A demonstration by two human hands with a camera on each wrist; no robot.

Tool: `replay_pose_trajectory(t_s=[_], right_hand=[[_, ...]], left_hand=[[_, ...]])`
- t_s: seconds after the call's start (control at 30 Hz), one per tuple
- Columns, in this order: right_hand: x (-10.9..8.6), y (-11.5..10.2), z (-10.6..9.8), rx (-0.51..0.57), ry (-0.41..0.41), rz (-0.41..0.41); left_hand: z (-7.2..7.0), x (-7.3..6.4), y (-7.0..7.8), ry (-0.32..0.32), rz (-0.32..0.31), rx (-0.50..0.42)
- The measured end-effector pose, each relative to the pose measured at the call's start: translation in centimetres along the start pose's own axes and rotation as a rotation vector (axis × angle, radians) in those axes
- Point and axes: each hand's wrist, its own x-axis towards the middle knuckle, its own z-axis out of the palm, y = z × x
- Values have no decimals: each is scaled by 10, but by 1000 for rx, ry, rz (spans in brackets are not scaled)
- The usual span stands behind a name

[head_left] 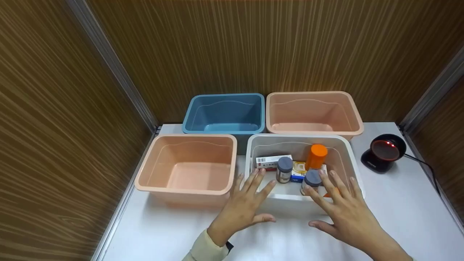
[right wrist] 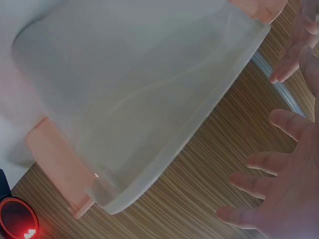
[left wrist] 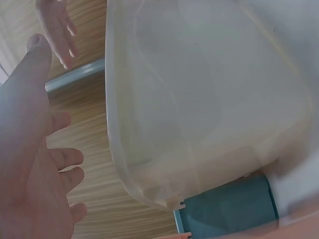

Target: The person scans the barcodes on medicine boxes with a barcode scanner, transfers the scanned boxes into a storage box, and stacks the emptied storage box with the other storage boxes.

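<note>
A white bin [head_left: 301,203] stands in front of me. In it are two small jars with grey lids, the left jar [head_left: 284,169] and the right jar [head_left: 312,180], an orange cylindrical bottle [head_left: 317,156], a white-and-red box [head_left: 272,161] and a blue, white and yellow box [head_left: 299,171]. My left hand [head_left: 243,203] hovers at the bin's front left corner, fingers spread, holding nothing. Over the front right part of the rim is my right hand [head_left: 342,214], its fingers also spread and bare. Its fingertips overlap the right jar in the head view and partly hide an orange item.
A pink bin [head_left: 195,190] stands to the left. Behind are a blue bin [head_left: 224,98] and another pink bin [head_left: 311,95]. A black scanner [head_left: 380,163] with red lights and a cable sits on the right. Wood-grain panels enclose the white table [head_left: 170,232].
</note>
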Motion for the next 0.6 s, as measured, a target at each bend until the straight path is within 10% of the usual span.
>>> replay_pose_trajectory(t_s=[0.6], right_hand=[[50, 22, -39, 45, 87, -52]], left_hand=[[19, 14, -20, -37, -212, -288]])
